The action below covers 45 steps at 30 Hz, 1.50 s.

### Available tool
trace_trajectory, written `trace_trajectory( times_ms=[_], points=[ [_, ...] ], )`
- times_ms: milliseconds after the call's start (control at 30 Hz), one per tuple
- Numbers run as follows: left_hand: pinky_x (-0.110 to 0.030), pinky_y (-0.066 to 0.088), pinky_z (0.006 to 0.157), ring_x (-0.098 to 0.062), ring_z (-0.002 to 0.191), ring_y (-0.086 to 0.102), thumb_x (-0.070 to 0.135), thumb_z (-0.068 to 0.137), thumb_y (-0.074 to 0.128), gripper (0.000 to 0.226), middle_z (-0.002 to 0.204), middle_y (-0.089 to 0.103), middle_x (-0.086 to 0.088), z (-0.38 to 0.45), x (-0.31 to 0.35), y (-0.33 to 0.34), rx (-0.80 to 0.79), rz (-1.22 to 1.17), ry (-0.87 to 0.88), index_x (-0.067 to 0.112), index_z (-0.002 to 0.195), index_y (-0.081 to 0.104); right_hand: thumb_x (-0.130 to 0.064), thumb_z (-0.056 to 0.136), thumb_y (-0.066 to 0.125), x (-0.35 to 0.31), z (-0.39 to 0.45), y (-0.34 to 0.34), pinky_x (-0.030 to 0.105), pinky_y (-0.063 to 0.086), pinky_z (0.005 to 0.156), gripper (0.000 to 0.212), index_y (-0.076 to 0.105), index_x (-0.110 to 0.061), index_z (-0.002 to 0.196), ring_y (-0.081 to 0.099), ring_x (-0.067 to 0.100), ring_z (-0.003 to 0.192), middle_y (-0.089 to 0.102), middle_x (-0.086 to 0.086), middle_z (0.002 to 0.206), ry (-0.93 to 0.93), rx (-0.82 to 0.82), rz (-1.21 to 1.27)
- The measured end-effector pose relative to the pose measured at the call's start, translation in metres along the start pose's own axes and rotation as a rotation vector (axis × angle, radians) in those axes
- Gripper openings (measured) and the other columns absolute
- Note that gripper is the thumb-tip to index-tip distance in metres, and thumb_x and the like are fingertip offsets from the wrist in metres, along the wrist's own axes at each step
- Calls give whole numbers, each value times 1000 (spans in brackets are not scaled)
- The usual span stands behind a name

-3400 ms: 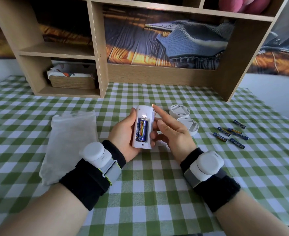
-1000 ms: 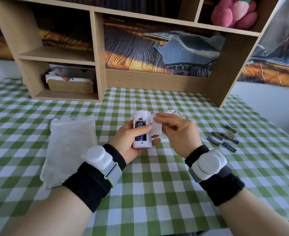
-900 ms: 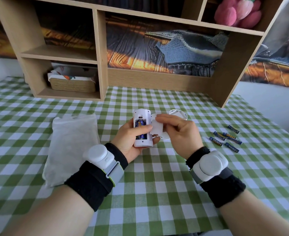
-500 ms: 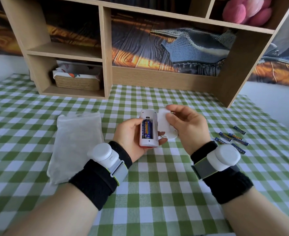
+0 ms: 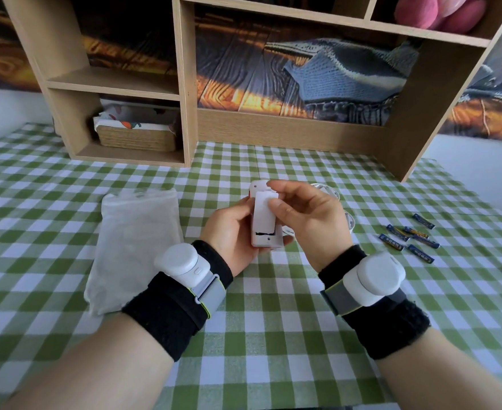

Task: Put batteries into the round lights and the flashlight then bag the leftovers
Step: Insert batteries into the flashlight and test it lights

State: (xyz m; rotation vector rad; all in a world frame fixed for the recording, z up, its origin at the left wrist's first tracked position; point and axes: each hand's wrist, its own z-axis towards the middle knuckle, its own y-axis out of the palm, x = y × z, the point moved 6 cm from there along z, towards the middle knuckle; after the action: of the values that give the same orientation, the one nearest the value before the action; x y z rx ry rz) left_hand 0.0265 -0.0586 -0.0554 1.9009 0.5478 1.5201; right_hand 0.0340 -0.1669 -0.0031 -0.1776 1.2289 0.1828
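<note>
Seating the thin white plastic battery cover [image 5: 264, 213] on the small white rectangular flashlight [image 5: 266, 238]; a dark gap shows at its lower edge, so I judge it not latched yet. My left hand [image 5: 232, 232] is clenched around the flashlight body, above the green-and-white checked table [image 5: 273, 335], back face up so I can see the slot. My right hand [image 5: 306, 220] pinches the cover, thumb pressing on top. Two white round lights [image 5: 329, 192] sit behind my right hand, mostly hidden; can't tell if they're closed. Five blue loose batteries [image 5: 408, 238] lie clustered to the right, well apart. One translucent white plastic bag [image 5: 134, 244] lies flat left, ready for leftovers.
</note>
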Motion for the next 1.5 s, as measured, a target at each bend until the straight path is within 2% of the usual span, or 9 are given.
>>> trace_trajectory(
  times_ms=[100,233,400,567,733,933,1300,1433,1500],
  points=[
    [-54,54,90,-38,130,53,23,103,36,42,137,59,-18,1,0,-1,1,-13,2,10,139,53,-1,88,68,-1,1,0,21,54,71,21,73,-19,99,67,7,79,70,-12,76,-8,1,-16],
    [-48,58,79,-36,127,55,21,102,36,42,134,61,-18,0,0,0,9,4,-1,9,138,53,-1,89,67,1,-1,-1,17,54,70,22,73,-19,99,69,4,81,72,-13,78,9,10,-14],
    [-50,56,83,-29,102,65,21,101,35,42,125,65,-15,0,0,-1,-5,27,-4,10,136,55,0,90,65,8,-1,-9,26,58,78,21,72,-13,105,71,11,86,75,1,91,51,43,3],
    [-51,55,84,-28,97,66,19,102,34,41,121,65,-16,2,-1,-2,-13,40,8,10,135,55,1,90,65,11,-1,-9,21,56,74,20,72,-13,102,71,9,83,76,-4,86,72,51,36],
    [-51,55,84,-30,100,64,18,101,35,40,132,61,-20,2,-2,-2,-6,52,11,11,136,55,-2,89,67,12,-1,-9,19,55,73,20,73,-17,100,72,8,83,77,-4,86,78,49,21],
    [-49,55,78,-28,93,66,19,102,36,40,118,66,-16,2,-1,-2,4,84,15,9,135,56,0,89,66,14,-3,-11,14,52,65,18,72,-13,100,69,4,71,76,-6,80,90,51,48],
    [-48,57,75,-27,87,67,18,100,38,35,108,68,-14,0,0,0,16,92,34,11,126,62,3,89,64,15,-4,-11,12,49,60,18,69,-7,103,65,1,62,74,-8,72,95,25,85],
    [-48,57,76,-32,100,63,21,101,40,39,125,62,-21,-1,0,0,18,107,31,9,133,57,-5,89,69,17,-3,-15,18,53,71,17,72,-15,102,69,6,78,76,-5,86,76,40,-7],
    [-47,56,78,-37,114,59,26,102,38,42,135,58,-21,-1,0,1,7,114,22,10,137,54,-11,88,71,16,-3,-17,19,54,67,17,73,-22,100,65,5,79,71,-3,89,31,58,-118]
  ],
)
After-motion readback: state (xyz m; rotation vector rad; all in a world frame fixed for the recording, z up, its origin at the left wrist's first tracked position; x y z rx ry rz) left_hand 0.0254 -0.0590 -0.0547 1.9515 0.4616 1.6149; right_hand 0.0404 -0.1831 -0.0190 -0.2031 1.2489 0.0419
